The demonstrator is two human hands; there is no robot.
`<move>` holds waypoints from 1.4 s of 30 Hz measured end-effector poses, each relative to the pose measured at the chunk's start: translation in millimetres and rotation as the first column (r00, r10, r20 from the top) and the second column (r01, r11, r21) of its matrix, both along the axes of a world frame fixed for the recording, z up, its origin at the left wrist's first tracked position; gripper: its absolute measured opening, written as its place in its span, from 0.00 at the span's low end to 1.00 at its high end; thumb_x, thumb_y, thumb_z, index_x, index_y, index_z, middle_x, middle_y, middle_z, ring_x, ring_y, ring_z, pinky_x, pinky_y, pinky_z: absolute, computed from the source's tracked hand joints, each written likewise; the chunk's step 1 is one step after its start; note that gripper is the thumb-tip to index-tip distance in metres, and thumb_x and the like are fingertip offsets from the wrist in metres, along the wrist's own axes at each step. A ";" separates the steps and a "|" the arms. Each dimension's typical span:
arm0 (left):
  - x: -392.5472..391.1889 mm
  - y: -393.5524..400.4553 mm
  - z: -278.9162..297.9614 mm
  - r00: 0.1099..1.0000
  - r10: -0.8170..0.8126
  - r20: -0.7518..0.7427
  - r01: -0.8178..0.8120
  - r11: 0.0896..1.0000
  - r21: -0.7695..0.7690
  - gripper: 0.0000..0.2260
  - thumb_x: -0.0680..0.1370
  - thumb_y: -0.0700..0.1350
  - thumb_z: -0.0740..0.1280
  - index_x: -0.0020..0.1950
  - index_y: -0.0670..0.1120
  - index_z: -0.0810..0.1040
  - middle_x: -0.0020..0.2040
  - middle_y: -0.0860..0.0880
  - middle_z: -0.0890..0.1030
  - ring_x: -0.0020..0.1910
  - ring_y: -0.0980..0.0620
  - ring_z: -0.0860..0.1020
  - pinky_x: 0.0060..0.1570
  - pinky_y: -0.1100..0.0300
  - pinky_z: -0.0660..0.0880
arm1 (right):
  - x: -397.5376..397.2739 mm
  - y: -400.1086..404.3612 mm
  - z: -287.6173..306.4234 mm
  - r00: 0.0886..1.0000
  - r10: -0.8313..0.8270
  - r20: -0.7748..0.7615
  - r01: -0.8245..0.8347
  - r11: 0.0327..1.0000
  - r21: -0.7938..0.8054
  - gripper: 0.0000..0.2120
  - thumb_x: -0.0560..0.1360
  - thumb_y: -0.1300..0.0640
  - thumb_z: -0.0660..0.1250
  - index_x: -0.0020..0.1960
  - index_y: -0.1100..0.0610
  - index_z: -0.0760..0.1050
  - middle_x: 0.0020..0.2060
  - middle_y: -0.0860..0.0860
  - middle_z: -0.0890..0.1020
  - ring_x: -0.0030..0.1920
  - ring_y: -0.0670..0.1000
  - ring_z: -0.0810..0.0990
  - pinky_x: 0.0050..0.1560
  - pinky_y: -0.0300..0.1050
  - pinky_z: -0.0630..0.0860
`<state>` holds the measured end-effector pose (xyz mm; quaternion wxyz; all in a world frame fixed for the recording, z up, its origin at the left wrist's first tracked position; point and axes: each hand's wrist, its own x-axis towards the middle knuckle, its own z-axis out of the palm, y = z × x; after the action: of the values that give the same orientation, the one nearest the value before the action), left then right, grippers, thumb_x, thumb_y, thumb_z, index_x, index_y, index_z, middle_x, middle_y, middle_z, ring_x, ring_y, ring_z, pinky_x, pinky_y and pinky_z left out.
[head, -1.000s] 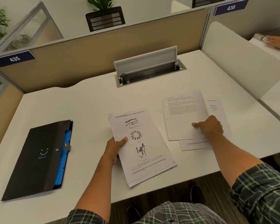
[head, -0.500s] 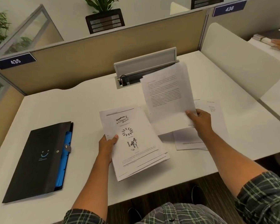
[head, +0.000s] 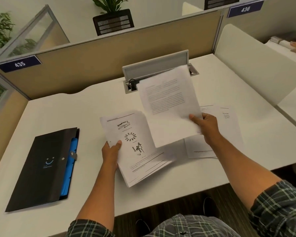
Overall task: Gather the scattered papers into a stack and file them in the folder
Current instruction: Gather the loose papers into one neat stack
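So the whole thing was on a white cubicle desk [head: 67,117], smooth matte top, with a tan fabric partition [head: 109,53] running along the back. I'll use the open cable hatch [head: 157,71] at the back of the desk as the reference point. Its grey lid was flipped up, and a black cable showed in its left end.

Just in front of the hatch, the right hand [head: 207,127] had a text page [head: 169,103] pinched at its lower right corner, thumb on top, with the sheet lifted clear of the desk and covering part of the hatch. The page was a bit blurred, so the print wasn't readable.

Nearer the person from the hatch, the left hand [head: 112,153] gripped a stack of papers [head: 137,151] by the left edge, thumb over the top sheet, which had some small diagrams on it. The text page's lower corner overlapped the stack.

To the right of that, a couple of loose sheets [head: 225,130] lay flat on the desk, partly under the right forearm.

Far left of the hatch, near the front edge, the black folder [head: 43,168] lay closed with blue dividers poking out of its right side and a snap tab.

Room-wise: the partition carried a "435" sign [head: 19,63] left of the hatch and a "436" sign [head: 245,9] off to the right. A potted plant [head: 112,19] sat behind the partition. A white curved side divider [head: 256,65] closed off the right side.
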<state>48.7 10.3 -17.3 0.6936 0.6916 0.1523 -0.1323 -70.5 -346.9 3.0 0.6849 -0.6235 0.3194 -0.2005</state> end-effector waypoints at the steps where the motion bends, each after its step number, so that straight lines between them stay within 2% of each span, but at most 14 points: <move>1: 0.3 -0.8 0.6 1.000 -0.002 -0.004 0.002 1.000 -0.013 0.18 0.79 0.37 0.71 0.68 0.45 0.77 0.61 0.45 0.83 0.58 0.42 0.82 0.62 0.45 0.78 | -1.1 3.7 -1.8 0.998 0.047 -0.028 -0.047 0.999 0.002 0.14 0.71 0.55 0.79 0.48 0.66 0.83 0.41 0.58 0.86 0.40 0.54 0.85 0.40 0.45 0.81; 6: -0.1 -5.8 9.1 0.999 -0.050 0.004 0.050 0.996 -0.068 0.17 0.79 0.40 0.71 0.67 0.47 0.77 0.61 0.46 0.84 0.57 0.44 0.83 0.59 0.46 0.79 | -8.0 19.6 -4.3 0.931 0.308 -0.193 -0.314 0.949 0.000 0.14 0.71 0.54 0.79 0.48 0.64 0.83 0.39 0.53 0.87 0.40 0.54 0.86 0.36 0.43 0.81; 11: -0.1 -6.4 19.1 0.990 -0.141 0.033 0.143 0.985 -0.098 0.17 0.79 0.42 0.71 0.68 0.47 0.78 0.60 0.47 0.84 0.59 0.43 0.83 0.62 0.41 0.78 | -7.7 22.4 3.2 0.783 0.561 -0.269 -0.552 0.826 0.116 0.17 0.72 0.51 0.78 0.58 0.55 0.83 0.50 0.50 0.88 0.51 0.54 0.87 0.55 0.52 0.82; 14: -1.4 -7.5 25.7 0.978 -0.204 0.042 0.208 0.972 -0.106 0.18 0.79 0.43 0.71 0.69 0.47 0.77 0.61 0.46 0.84 0.59 0.42 0.83 0.62 0.39 0.77 | -1.4 22.3 8.3 0.835 0.531 -0.142 -0.500 0.841 0.207 0.26 0.72 0.47 0.77 0.67 0.51 0.77 0.58 0.49 0.86 0.58 0.54 0.85 0.61 0.57 0.80; 17: -6.8 -12.7 35.5 0.964 -0.258 0.065 0.264 0.958 -0.111 0.17 0.80 0.43 0.70 0.69 0.46 0.77 0.60 0.46 0.84 0.59 0.42 0.83 0.61 0.42 0.78 | 2.9 30.1 20.3 0.854 0.520 0.018 -0.492 0.796 0.352 0.23 0.77 0.52 0.73 0.70 0.53 0.74 0.61 0.52 0.84 0.61 0.56 0.83 0.62 0.58 0.79; 20: -14.5 -25.3 48.1 0.947 -0.303 0.104 0.314 0.943 -0.109 0.14 0.81 0.42 0.68 0.66 0.46 0.78 0.58 0.46 0.85 0.56 0.45 0.84 0.56 0.48 0.81 | 7.8 45.4 26.2 0.790 0.612 0.009 -0.579 0.743 0.336 0.21 0.77 0.57 0.72 0.69 0.54 0.75 0.61 0.53 0.84 0.60 0.57 0.84 0.61 0.57 0.80; 22: -17.8 -36.8 56.6 0.951 -0.294 0.096 0.303 0.948 -0.099 0.09 0.82 0.40 0.66 0.61 0.45 0.81 0.51 0.47 0.87 0.50 0.47 0.85 0.46 0.55 0.83 | 12.8 57.0 24.2 0.757 0.653 -0.006 -0.618 0.719 0.319 0.23 0.75 0.58 0.74 0.69 0.54 0.76 0.60 0.53 0.84 0.60 0.57 0.84 0.60 0.57 0.80; 25: -25.5 -50.2 70.8 0.965 -0.263 0.021 0.263 0.964 -0.025 0.11 0.84 0.49 0.63 0.56 0.47 0.83 0.44 0.51 0.86 0.47 0.48 0.83 0.36 0.61 0.80 | 18.8 71.9 22.7 0.822 0.569 -0.011 -0.544 0.791 0.280 0.22 0.72 0.61 0.77 0.65 0.57 0.78 0.57 0.54 0.86 0.58 0.59 0.85 0.57 0.56 0.82; 27: -28.5 -51.7 75.7 0.955 -0.296 0.005 0.296 0.953 -0.063 0.21 0.83 0.62 0.56 0.56 0.51 0.84 0.48 0.51 0.87 0.51 0.47 0.84 0.44 0.58 0.81 | 21.7 75.7 23.1 0.881 0.473 0.002 -0.461 0.858 0.227 0.22 0.70 0.61 0.79 0.63 0.58 0.80 0.54 0.53 0.87 0.56 0.59 0.85 0.55 0.55 0.83; 29: -25.0 -48.5 77.6 0.947 -0.317 0.057 0.322 0.923 -0.209 0.29 0.78 0.68 0.52 0.64 0.52 0.80 0.57 0.49 0.86 0.57 0.47 0.84 0.52 0.53 0.82 | 24.7 76.6 26.3 0.910 0.415 0.015 -0.413 0.899 0.143 0.23 0.69 0.60 0.80 0.63 0.57 0.80 0.54 0.52 0.87 0.55 0.58 0.86 0.54 0.54 0.84; 32: -17.5 -44.8 83.4 0.901 -0.381 0.209 0.419 0.888 -0.189 0.36 0.71 0.69 0.69 0.71 0.47 0.76 0.64 0.45 0.82 0.63 0.43 0.81 0.57 0.46 0.80 | 29.1 78.0 39.3 0.928 0.360 0.094 -0.365 0.930 0.035 0.24 0.70 0.57 0.80 0.64 0.56 0.78 0.56 0.52 0.86 0.54 0.55 0.86 0.53 0.54 0.84; 34: -13.3 -43.6 88.7 0.888 -0.381 0.257 0.419 0.901 -0.112 0.38 0.61 0.63 0.82 0.65 0.45 0.80 0.61 0.44 0.84 0.61 0.41 0.82 0.57 0.45 0.81 | 30.5 79.7 51.2 0.917 0.355 0.181 -0.361 0.933 -0.001 0.25 0.69 0.56 0.80 0.64 0.57 0.78 0.56 0.52 0.85 0.55 0.56 0.85 0.52 0.54 0.84; 39: -3.2 -39.9 98.0 0.824 -0.385 0.417 0.474 0.870 -0.135 0.31 0.61 0.50 0.84 0.62 0.49 0.80 0.59 0.42 0.83 0.59 0.39 0.81 0.52 0.40 0.82 | 31.0 78.5 65.1 0.865 0.408 0.291 -0.404 0.911 -0.077 0.25 0.67 0.53 0.79 0.62 0.55 0.79 0.55 0.55 0.84 0.56 0.61 0.83 0.52 0.55 0.84; 42: -5.3 -34.5 84.1 0.827 -0.434 0.356 0.475 0.879 -0.031 0.30 0.59 0.52 0.85 0.59 0.50 0.83 0.57 0.45 0.85 0.57 0.45 0.82 0.53 0.45 0.82 | 24.4 73.2 52.6 0.839 0.488 0.240 -0.486 0.871 -0.072 0.22 0.69 0.60 0.78 0.62 0.57 0.79 0.53 0.54 0.84 0.56 0.60 0.84 0.52 0.55 0.84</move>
<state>43.4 -24.2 66.9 0.6973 0.6778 -0.1467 -0.1815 -46.1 -273.7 55.6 0.7454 -0.6566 0.0606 -0.0984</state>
